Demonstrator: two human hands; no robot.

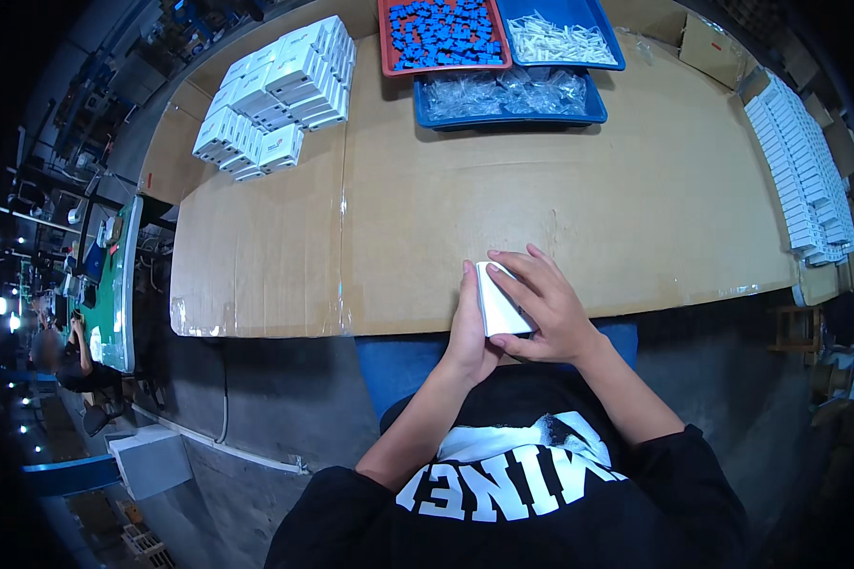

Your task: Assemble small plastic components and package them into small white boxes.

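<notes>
A small white box (503,305) is between my two hands, just over the near edge of the cardboard-covered table (427,218). My left hand (467,327) wraps its left side, with the fingers pointing away from me. Across the top and right side lies my right hand (550,308), its fingers bent over the box and its thumb along the near end. Much of the box is hidden under the fingers, and its underside does not show.
White boxes (280,76) are stacked at the far left. A red tray (384,43) of blue parts, a blue tray (620,59) of white pieces and another blue tray (503,123) of clear plastic bags stand at the back. More white boxes (802,171) line the right edge.
</notes>
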